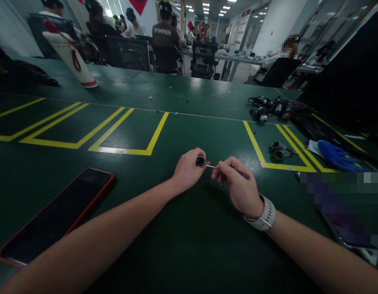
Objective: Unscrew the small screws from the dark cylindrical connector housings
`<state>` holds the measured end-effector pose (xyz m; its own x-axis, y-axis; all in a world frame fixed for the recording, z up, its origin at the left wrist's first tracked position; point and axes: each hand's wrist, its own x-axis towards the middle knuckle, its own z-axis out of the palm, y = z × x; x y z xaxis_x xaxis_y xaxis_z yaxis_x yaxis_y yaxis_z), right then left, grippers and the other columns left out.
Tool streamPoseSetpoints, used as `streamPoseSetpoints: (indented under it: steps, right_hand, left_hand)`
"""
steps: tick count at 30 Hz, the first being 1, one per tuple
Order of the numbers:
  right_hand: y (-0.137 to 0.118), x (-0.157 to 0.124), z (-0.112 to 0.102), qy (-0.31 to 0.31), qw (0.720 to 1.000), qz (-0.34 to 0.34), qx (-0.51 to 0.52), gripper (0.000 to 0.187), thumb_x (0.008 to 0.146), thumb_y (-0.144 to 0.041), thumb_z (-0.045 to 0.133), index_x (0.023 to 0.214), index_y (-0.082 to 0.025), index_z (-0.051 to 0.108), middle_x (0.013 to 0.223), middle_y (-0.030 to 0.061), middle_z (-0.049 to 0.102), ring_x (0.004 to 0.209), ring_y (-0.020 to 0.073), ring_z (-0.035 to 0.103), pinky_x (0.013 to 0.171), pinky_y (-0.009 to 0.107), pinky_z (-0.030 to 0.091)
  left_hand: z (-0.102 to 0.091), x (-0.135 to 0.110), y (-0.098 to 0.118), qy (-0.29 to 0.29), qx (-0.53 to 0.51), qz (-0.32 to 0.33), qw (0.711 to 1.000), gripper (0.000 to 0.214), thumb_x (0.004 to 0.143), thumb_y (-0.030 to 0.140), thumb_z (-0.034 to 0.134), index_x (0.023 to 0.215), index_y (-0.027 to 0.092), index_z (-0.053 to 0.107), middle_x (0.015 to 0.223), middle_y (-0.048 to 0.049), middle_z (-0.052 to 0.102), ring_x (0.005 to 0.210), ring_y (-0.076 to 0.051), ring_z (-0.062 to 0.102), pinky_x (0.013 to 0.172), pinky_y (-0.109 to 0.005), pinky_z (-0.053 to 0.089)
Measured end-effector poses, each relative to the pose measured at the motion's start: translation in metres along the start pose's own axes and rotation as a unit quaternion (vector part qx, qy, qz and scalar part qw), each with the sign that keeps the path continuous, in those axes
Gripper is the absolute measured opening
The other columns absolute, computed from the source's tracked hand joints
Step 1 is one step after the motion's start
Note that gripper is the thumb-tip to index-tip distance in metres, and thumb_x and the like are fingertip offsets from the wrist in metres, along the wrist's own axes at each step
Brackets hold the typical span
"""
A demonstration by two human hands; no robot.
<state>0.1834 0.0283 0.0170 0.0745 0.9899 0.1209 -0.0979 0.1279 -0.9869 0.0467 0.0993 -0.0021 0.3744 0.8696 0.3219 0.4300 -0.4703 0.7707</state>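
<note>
My left hand is closed around a small dark cylindrical part, whose round open end with a metallic rim faces me. In my right hand is a thin screwdriver, its dark handle between thumb and fingers. The slim metal shaft points left and its tip reaches the rim of the cylinder; whether it goes inside I cannot tell. Both hands are above the green table, near its middle. A pale watch strap circles my right wrist.
A phone in an orange case lies at left. Two cylindrical parts sit in a yellow-taped area at right, beside a blue glove. Dark cabled parts are behind them. A white, red-trimmed object stands far left; people sit beyond.
</note>
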Motion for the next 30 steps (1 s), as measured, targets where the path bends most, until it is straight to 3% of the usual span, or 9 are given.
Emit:
streamPoseSetpoints:
  steps: [5,11,17,24,30]
  right_hand:
    - [0.0002,0.0019,0.0025,0.023,0.994,0.061,0.088,0.019,0.083,-0.025,0.056,0.066,-0.018,0.051,0.060,-0.0008,0.060,0.054,0.0101,0.050,0.050,0.023,0.038]
    - [0.0033,-0.0027,0.0004,0.004,0.999,-0.049,-0.011,0.018,0.086,-0.027,0.054,0.070,-0.019,0.054,0.064,-0.0015,0.059,0.058,0.0107,0.051,0.055,0.025,0.040]
    - [0.0008,-0.0056,0.0010,-0.006,0.989,-0.090,-0.119,0.017,0.088,-0.027,0.051,0.075,-0.019,0.057,0.069,-0.0006,0.056,0.064,0.0121,0.053,0.060,0.028,0.043]
    - [0.0069,-0.0017,0.0017,0.003,0.999,-0.021,0.041,0.016,0.086,-0.028,0.053,0.072,-0.020,0.053,0.070,-0.0003,0.061,0.063,0.0120,0.054,0.058,0.027,0.043]
    - [0.0018,0.0000,0.0046,0.025,0.994,0.022,0.107,0.017,0.084,-0.026,0.054,0.069,-0.019,0.051,0.065,-0.0003,0.062,0.058,0.0111,0.052,0.055,0.025,0.041]
  left_hand:
    - [0.0015,0.0010,-0.0031,0.001,-0.019,-0.004,1.000,0.013,0.074,0.023,0.061,0.070,0.017,0.050,0.066,0.0037,0.051,0.060,-0.011,0.048,0.054,-0.023,0.036]
    - [0.0016,0.0008,-0.0026,-0.003,-0.048,-0.013,0.999,0.013,0.073,0.025,0.062,0.071,0.017,0.051,0.065,0.0046,0.051,0.058,-0.010,0.047,0.053,-0.023,0.037]
    - [0.0014,-0.0003,-0.0019,-0.013,-0.069,-0.018,0.997,0.011,0.071,0.022,0.062,0.071,0.017,0.052,0.065,0.0041,0.052,0.057,-0.011,0.048,0.052,-0.023,0.037]
    - [0.0006,-0.0002,-0.0021,-0.006,-0.064,-0.010,0.998,0.011,0.071,0.022,0.063,0.071,0.017,0.053,0.065,0.0037,0.053,0.057,-0.010,0.049,0.051,-0.023,0.038]
    - [0.0023,0.0002,-0.0041,0.015,-0.076,-0.010,0.997,0.013,0.073,0.025,0.062,0.072,0.017,0.053,0.065,0.0039,0.054,0.056,-0.010,0.049,0.052,-0.022,0.039]
